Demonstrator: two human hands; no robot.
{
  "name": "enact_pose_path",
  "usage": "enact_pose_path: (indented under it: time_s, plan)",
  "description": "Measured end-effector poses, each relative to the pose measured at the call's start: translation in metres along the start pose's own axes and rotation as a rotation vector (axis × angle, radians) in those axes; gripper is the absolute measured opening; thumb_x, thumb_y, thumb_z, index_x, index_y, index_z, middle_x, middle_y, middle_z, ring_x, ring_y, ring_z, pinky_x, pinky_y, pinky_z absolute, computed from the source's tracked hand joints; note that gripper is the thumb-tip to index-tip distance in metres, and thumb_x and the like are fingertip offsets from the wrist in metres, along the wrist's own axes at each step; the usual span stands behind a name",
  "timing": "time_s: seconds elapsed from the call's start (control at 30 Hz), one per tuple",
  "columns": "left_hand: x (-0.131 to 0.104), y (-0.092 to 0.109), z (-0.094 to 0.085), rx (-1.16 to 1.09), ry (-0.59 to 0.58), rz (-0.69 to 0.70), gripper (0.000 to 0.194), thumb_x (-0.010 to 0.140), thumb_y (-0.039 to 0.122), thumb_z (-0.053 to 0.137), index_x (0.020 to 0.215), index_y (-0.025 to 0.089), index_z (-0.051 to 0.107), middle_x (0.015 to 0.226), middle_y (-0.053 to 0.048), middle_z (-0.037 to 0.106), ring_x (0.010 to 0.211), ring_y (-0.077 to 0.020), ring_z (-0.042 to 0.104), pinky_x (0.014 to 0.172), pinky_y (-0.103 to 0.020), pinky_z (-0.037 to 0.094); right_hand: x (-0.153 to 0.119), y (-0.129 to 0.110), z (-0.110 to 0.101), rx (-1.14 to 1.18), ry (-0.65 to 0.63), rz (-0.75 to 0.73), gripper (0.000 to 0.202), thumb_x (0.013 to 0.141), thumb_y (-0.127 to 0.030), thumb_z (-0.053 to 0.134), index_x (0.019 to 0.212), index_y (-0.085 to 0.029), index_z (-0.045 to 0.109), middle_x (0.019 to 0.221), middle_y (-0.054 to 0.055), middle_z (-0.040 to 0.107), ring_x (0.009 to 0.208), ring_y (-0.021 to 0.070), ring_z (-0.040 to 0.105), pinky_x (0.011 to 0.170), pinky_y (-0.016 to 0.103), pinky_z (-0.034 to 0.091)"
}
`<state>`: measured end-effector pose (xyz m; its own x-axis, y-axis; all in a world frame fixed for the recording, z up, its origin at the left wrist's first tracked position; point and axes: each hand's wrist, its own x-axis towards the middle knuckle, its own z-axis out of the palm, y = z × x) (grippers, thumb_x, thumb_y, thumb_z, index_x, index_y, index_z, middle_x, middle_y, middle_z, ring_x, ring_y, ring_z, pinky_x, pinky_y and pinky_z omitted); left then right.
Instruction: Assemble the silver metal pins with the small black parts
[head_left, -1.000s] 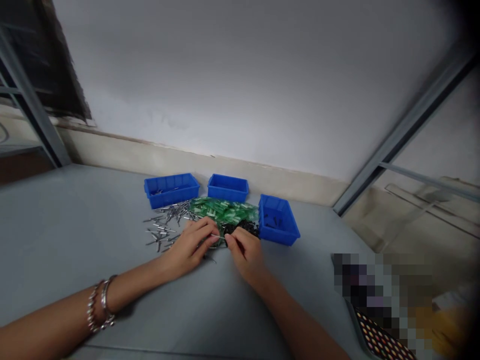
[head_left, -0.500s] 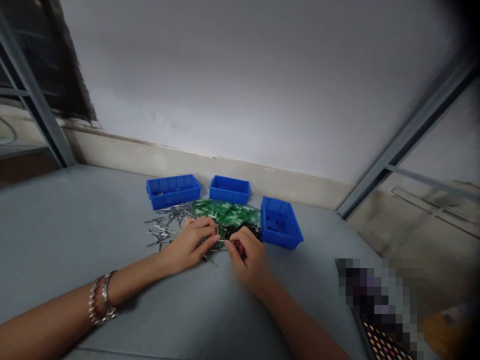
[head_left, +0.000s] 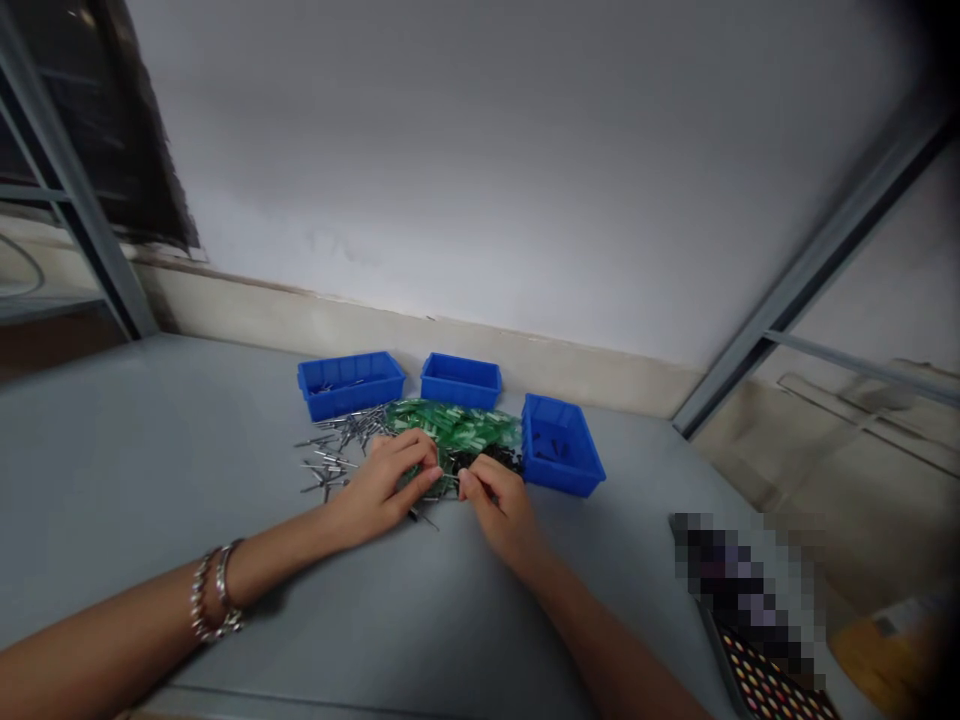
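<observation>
My left hand (head_left: pixel 397 482) pinches a thin metal rod (head_left: pixel 450 477), which spans the small gap between both hands. The fingertips of my right hand (head_left: pixel 499 500) close on the rod's other end. Green plastic pieces (head_left: pixel 457 425) lie in a heap just behind my hands, partly covered by them. Black parts (head_left: pixel 504 457) are piled behind my right hand. To the left, silvery metal rods (head_left: pixel 328 470) are scattered on the grey table (head_left: pixel 360 620), some close to my left wrist. Another thin rod lies below my left fingers.
A blue bin (head_left: pixel 352 388) with a few rods stands back left, a second blue bin (head_left: pixel 460 382) back centre, and a third blue bin (head_left: pixel 562 447) with dark parts at right. Metal frame posts rise at both sides. A dotted dark object (head_left: pixel 765 665) sits at the lower right edge.
My right fingers have shifted slightly up, and the dark piece seen within them before no longer shows. The whole view has moved a little.
</observation>
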<state>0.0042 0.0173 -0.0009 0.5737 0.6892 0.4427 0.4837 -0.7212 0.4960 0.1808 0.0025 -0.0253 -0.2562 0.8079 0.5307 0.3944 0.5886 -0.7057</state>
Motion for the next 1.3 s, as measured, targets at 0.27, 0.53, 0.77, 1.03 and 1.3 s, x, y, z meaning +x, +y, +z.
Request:
enact_pose_path:
  time_s: [0.27, 0.53, 0.77, 1.03, 1.3]
  plan:
    - [-0.005, -0.008, 0.002, -0.074, -0.096, -0.034, 0.035, 0.091, 0.029, 0.028, 0.07, 0.015, 0.053, 0.086, -0.002, 0.048, 0.085, -0.0137, 0.045, 0.079, -0.028, 0.032, -0.002, -0.006, -0.001, -0.039, -0.01, 0.002, 0.025, 0.084, -0.023, 0.04, 0.06, -0.017, 0.045, 0.059, -0.002, 0.04, 0.056, 0.0096, 0.039, 0.053, 0.023, 0.027]
    - [-0.005, -0.006, 0.001, -0.152, -0.104, -0.057, 0.04, 0.09, 0.035, 0.03, 0.065, 0.015, 0.054, 0.089, -0.003, 0.049, 0.085, -0.014, 0.047, 0.079, -0.026, 0.037, -0.005, -0.011, -0.003, -0.078, -0.006, -0.016, 0.025, 0.084, -0.023, 0.04, 0.06, -0.017, 0.044, 0.06, -0.002, 0.04, 0.057, 0.0098, 0.039, 0.053, 0.023, 0.028]
    - [-0.007, -0.003, 0.002, -0.217, -0.101, -0.114, 0.043, 0.089, 0.037, 0.031, 0.062, 0.015, 0.056, 0.099, -0.003, 0.05, 0.095, -0.016, 0.044, 0.085, -0.028, 0.035, -0.006, -0.015, -0.004, -0.075, 0.008, -0.019, 0.023, 0.084, -0.023, 0.041, 0.063, -0.017, 0.047, 0.061, -0.002, 0.041, 0.057, 0.0097, 0.04, 0.053, 0.023, 0.029]
    - [-0.007, 0.001, 0.002, -0.272, -0.021, -0.091, 0.035, 0.088, 0.034, 0.036, 0.065, 0.015, 0.054, 0.093, -0.003, 0.048, 0.09, -0.0145, 0.046, 0.083, -0.027, 0.036, -0.008, -0.012, -0.002, -0.042, 0.008, 0.023, 0.035, 0.087, -0.029, 0.036, 0.057, -0.016, 0.048, 0.058, -0.002, 0.041, 0.056, 0.0096, 0.042, 0.054, 0.023, 0.029]
    - [-0.009, -0.001, 0.003, -0.258, -0.04, -0.111, 0.028, 0.088, 0.035, 0.036, 0.078, 0.016, 0.055, 0.095, -0.003, 0.048, 0.091, -0.0147, 0.045, 0.084, -0.027, 0.036, -0.008, -0.009, -0.001, -0.001, 0.025, 0.124, 0.03, 0.084, -0.029, 0.041, 0.057, -0.016, 0.046, 0.051, -0.004, 0.038, 0.049, 0.0083, 0.036, 0.049, 0.022, 0.025]
